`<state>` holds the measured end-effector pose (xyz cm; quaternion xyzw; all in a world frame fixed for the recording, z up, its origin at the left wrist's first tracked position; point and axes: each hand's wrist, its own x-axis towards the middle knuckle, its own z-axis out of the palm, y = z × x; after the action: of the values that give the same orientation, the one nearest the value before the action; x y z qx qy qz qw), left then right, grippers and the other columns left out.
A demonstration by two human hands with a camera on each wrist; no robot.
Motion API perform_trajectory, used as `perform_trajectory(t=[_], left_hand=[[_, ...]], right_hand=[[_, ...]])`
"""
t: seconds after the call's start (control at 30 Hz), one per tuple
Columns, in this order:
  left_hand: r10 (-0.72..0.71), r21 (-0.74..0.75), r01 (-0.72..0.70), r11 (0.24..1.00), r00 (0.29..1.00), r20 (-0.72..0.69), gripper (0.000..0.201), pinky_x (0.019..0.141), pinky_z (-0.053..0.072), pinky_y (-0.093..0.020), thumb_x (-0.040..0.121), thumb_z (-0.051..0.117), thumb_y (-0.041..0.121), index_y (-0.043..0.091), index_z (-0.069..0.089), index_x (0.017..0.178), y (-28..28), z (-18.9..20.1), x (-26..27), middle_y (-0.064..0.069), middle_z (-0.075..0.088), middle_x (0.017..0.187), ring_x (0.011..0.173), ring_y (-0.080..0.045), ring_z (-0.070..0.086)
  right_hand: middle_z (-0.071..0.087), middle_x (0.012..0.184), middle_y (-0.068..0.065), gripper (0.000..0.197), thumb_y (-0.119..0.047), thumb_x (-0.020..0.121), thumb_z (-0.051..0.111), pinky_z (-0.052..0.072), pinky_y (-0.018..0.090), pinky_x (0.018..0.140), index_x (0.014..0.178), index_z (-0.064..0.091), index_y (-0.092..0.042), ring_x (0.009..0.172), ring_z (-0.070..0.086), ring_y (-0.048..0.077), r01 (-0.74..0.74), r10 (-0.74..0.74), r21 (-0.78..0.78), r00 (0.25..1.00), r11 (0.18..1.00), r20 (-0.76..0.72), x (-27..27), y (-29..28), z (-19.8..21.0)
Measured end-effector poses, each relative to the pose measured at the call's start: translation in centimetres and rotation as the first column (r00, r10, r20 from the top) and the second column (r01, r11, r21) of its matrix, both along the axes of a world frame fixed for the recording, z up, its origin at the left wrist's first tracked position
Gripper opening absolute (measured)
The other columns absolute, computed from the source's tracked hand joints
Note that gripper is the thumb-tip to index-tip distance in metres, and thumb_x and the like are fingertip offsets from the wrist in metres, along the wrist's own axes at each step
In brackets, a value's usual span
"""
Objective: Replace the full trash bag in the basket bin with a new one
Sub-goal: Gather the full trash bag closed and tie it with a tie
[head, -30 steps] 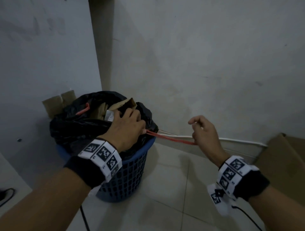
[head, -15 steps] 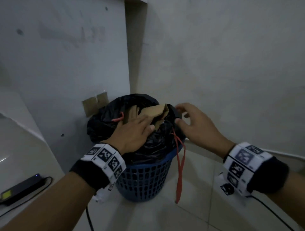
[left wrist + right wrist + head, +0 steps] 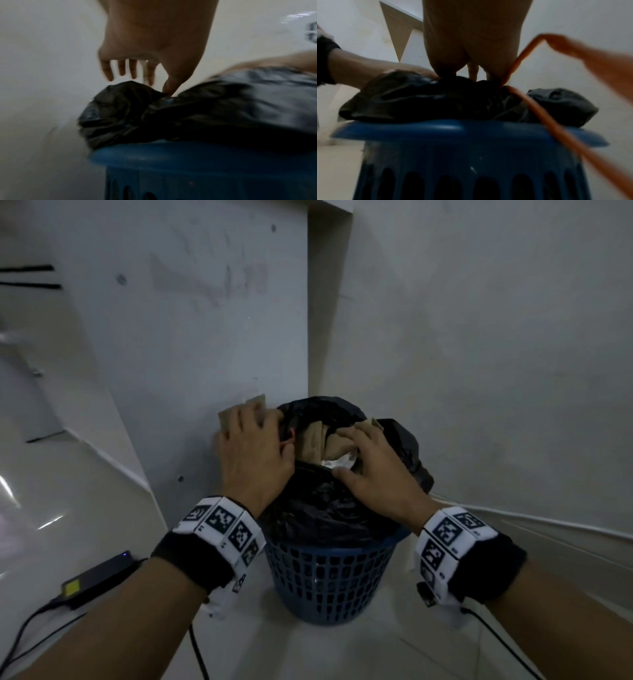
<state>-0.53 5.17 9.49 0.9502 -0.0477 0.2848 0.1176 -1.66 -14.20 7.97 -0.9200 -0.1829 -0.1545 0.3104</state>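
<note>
L hand (image 3: 255, 455): over the left rim of the bag (image 3: 322, 508), fingers spread & nearly straight, thumb tip touching the plastic; grips nothing.
R hand (image 3: 373, 470): on the bag's open mouth, right side, fingers bent down onto the brown paper (image 3: 313, 441), thumb on the black plastic; can't tell if it pinches anything.
Bag: black, full, still in the bin (image 3: 329, 573), bulging over the rim all round; top open, brown paper & sth white showing.
Drawstring (image 3: 544, 117): orange, comes out of the bag by the R hand, hangs loose over the bin's rim & down its side.
Bin: blue plastic basket w/ slotted wall, on the tile floor (image 3: 342, 652) in the corner of two walls.
Floor, left: black power brick (image 3: 99, 578) w/ yellow label & cable.
</note>
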Motion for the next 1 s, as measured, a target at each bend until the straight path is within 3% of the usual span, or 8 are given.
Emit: perform_trajectory(t=[0.13, 0.23, 0.37, 0.5, 0.67, 0.8, 0.9, 1.0], left_hand=[[0.001, -0.105, -0.028, 0.994, 0.97, -0.243, 0.034, 0.085, 0.047, -0.038, 0.092, 0.052, 0.042, 0.023, 0.058, 0.119, 1.5, -0.9, 1.1, -0.008, 0.063, 0.119, 0.108, -0.03, 0.057], [-0.119, -0.158, 0.079, 0.984, 0.958, -0.26, 0.02, 0.069, 0.046, -0.032, 0.096, 0.047, 0.032, 0.022, 0.064, 0.098, 1.4, -1.5, 1.2, -0.008, 0.068, 0.1, 0.087, -0.027, 0.061], [-0.251, -0.424, 0.16, 0.891, 0.953, -0.169, 0.028, 0.075, 0.047, -0.039, 0.101, 0.034, 0.036, 0.015, 0.052, 0.096, -0.2, -0.5, 0.6, -0.007, 0.063, 0.089, 0.082, -0.026, 0.057], [-0.354, -0.611, 0.272, 0.744, 0.935, -0.015, 0.034, 0.07, 0.045, -0.035, 0.097, 0.042, 0.045, 0.013, 0.053, 0.097, -2.0, 1.6, -0.6, -0.003, 0.063, 0.084, 0.077, -0.018, 0.057], [-0.38, -0.663, 0.383, 0.644, 0.912, 0.157, 0.022, 0.071, 0.048, -0.029, 0.095, 0.051, 0.041, 0.02, 0.06, 0.091, -2.5, 3.3, -1.6, 0.0, 0.064, 0.084, 0.077, -0.012, 0.06], [-0.337, -0.71, 0.378, 0.594, 0.919, 0.207, 0.02, 0.079, 0.041, -0.003, 0.091, 0.058, 0.039, 0.025, 0.068, 0.1, -2.3, 4.8, -1.8, 0.001, 0.055, 0.105, 0.096, -0.003, 0.056], [-0.37, -0.796, 0.404, 0.451, 0.896, 0.245, 0.016, 0.086, 0.045, -0.009, 0.088, 0.064, 0.033, 0.024, 0.073, 0.098, -2.5, 5.9, -2.3, 0.005, 0.059, 0.106, 0.098, -0.001, 0.058], [-0.423, -0.893, 0.388, 0.227, 0.865, 0.268, 0.008, 0.081, 0.05, -0.018, 0.086, 0.068, 0.021, 0.019, 0.075, 0.082, -2.4, 6.6, -2.9, 0.007, 0.07, 0.091, 0.09, -0.007, 0.066]], right_hand=[[0.056, 0.13, 0.005, 0.047, -0.038, 0.092, 0.056, 0.044, 0.029, 0.088, 0.135, 0.046, -0.02, 0.113, 0.054, 0.023, 0.029, -0.025, -0.17, 0.999, 0.985, 0.024, 0.2, 0.3, -1.2], [0.069, 0.1, 0.004, 0.033, -0.043, 0.093, 0.052, 0.046, 0.029, 0.066, 0.118, 0.059, -0.021, 0.087, 0.063, 0.023, 0.004, 0.003, -0.228, 1.0, 0.974, 0.029, 0.1, -0.3, -1.5], [0.068, 0.098, 0.004, 0.035, -0.044, 0.095, 0.048, 0.039, 0.027, 0.061, 0.118, 0.06, -0.02, 0.085, 0.062, 0.024, -0.068, 0.059, -0.269, 0.997, 0.961, -0.044, -0.7, -0.7, -2.4], [0.068, 0.103, -0.005, 0.03, -0.044, 0.093, 0.052, 0.053, 0.033, 0.076, 0.113, 0.061, -0.024, 0.09, 0.063, 0.014, -0.159, 0.136, -0.144, 0.978, 0.977, -0.157, -1.2, -1.2, -0.5], [0.065, 0.099, -0.015, 0.022, -0.043, 0.088, 0.059, 0.05, 0.026, 0.076, 0.106, 0.062, -0.03, 0.087, 0.061, 0.003, -0.011, 0.008, 0.074, 0.999, 0.997, 0.041, -1.9, -1.2, 4.0], [0.056, 0.127, -0.009, 0.055, -0.055, 0.079, 0.059, 0.047, 0.036, 0.099, 0.129, 0.048, -0.037, 0.116, 0.055, 0.011, -0.094, 0.083, 0.212, 0.995, 0.973, 0.062, -1.1, 0.9, 6.6], [0.04, 0.147, -0.006, 0.073, -0.055, 0.076, 0.06, 0.034, 0.04, 0.113, 0.142, 0.037, -0.033, 0.136, 0.037, 0.014, -0.154, 0.14, 0.143, 0.985, 0.978, 0.102, -0.3, 3.1, 7.6], [0.047, 0.145, -0.003, 0.051, -0.044, 0.082, 0.058, 0.036, 0.043, 0.111, 0.129, 0.054, -0.026, 0.134, 0.042, 0.016, -0.132, 0.116, 0.146, 0.987, 0.98, 0.116, 0.2, 5.1, 8.3]])
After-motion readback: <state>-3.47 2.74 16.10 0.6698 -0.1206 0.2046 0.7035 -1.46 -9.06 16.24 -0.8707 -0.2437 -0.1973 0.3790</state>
